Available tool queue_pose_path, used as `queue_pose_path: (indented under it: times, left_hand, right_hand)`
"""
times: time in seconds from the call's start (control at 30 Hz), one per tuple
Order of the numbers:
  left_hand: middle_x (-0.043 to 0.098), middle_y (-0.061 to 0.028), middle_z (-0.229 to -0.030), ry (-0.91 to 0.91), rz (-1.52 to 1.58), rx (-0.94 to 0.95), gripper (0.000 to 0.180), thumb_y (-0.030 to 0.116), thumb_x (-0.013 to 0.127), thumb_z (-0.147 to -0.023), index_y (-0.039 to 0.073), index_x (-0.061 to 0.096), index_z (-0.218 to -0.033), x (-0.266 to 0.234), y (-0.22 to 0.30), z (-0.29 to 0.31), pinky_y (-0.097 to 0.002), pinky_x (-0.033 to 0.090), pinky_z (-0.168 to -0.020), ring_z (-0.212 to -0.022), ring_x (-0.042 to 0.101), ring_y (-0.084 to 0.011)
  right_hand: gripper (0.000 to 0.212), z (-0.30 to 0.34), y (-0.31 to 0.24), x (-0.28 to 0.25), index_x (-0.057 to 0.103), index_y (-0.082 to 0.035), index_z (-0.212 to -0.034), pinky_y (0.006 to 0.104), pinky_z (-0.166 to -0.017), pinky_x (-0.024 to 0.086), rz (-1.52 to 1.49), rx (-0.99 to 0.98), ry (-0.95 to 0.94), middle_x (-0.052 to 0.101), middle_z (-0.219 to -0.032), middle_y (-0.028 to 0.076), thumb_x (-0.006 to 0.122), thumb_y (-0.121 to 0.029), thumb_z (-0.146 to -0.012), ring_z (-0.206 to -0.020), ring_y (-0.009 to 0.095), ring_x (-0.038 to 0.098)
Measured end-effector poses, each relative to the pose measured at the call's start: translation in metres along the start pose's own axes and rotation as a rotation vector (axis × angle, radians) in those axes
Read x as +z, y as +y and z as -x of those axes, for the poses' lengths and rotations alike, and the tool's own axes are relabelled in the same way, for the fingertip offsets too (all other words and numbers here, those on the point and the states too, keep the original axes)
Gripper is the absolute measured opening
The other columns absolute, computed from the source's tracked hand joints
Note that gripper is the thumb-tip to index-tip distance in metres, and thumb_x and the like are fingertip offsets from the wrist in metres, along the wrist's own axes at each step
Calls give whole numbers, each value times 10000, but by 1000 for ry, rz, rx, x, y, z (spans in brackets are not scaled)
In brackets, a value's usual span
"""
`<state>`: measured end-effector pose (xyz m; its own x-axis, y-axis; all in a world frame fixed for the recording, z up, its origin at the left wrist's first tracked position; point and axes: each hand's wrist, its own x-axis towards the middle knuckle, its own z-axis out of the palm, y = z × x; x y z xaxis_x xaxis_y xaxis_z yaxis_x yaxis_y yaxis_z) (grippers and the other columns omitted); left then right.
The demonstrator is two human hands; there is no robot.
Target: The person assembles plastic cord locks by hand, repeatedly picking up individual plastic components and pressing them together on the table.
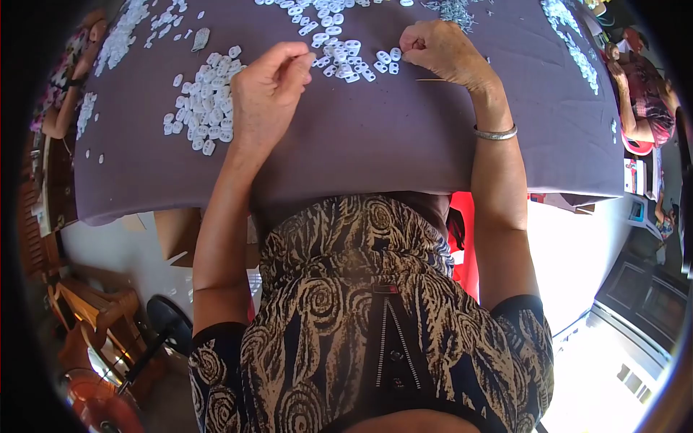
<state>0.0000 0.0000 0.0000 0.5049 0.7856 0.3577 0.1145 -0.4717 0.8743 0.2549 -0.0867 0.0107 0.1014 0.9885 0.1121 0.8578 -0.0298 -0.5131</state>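
Across the cloth, the white pieces seem light, stiff, best edge-pinched (left hand and right hand curled, contents unclear).

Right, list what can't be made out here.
All in the head view:
Left hand: anything in its pinch is too small to identify.
Right hand: anything it holds is hidden by the hand itself.
White heap: its lower pieces are covered by those on top.
Silvery pile: its far part is cut off by the upper edge.
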Motion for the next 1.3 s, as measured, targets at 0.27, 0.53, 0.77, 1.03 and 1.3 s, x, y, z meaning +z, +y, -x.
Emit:
queue_pose_path:
  times: [0.27, 0.53, 0.77, 1.03, 1.3]
  left_hand:
    - [552, 16, -556, -125, 104, -132, 191, 201, 636, -931, 19, 680, -895, 0, 4, 4, -196, 379, -426, -474, 504, -35]
    - [477, 32, -507, -60, 157, -48, 335, 277, 616, -950, 24, 614, -730, 2, -1, 3, -194, 328, -400, -418, 444, -30]
    - [402, 59, -481, 21, 196, 8, 344, 272, 610, -956, 34, 600, -708, 6, -2, 3, -204, 269, -395, -414, 367, -16]
    - [449, 94, -577, -5, 199, -11, 200, 158, 639, -932, 14, 635, -794, 4, 2, 5, -174, 275, -473, -528, 373, 7]
    - [633, -40, -881, -43, 297, -9, 242, 108, 681, -883, 28, 616, -1101, 21, -7, 9, -201, 458, -612, -733, 551, -50]
  right_hand:
    - [83, -3, -3, 13, 650, -3, -790, 308, -601, 474, 73, 54, 22, 611, -661, 96, 614, -70, -755, -593, 192, 580]
    - [130, -5, -12, 10, 642, -11, -871, 311, -612, 471, -38, -36, 126, 609, -695, 74, 669, -110, -790, -615, 182, 579]
    - [109, -7, -4, 20, 631, -17, -858, 303, -603, 452, -18, -130, 128, 555, -685, 57, 675, -105, -811, -617, 153, 533]
    - [72, -9, -18, 17, 645, -31, -856, 198, -559, 368, -381, -26, 82, 541, -685, -59, 652, -101, -863, -631, 22, 459]
    - [69, -8, -48, 26, 670, -33, -922, 187, -612, 398, -623, 4, 18, 588, -772, -60, 617, -47, -879, -694, 10, 483]
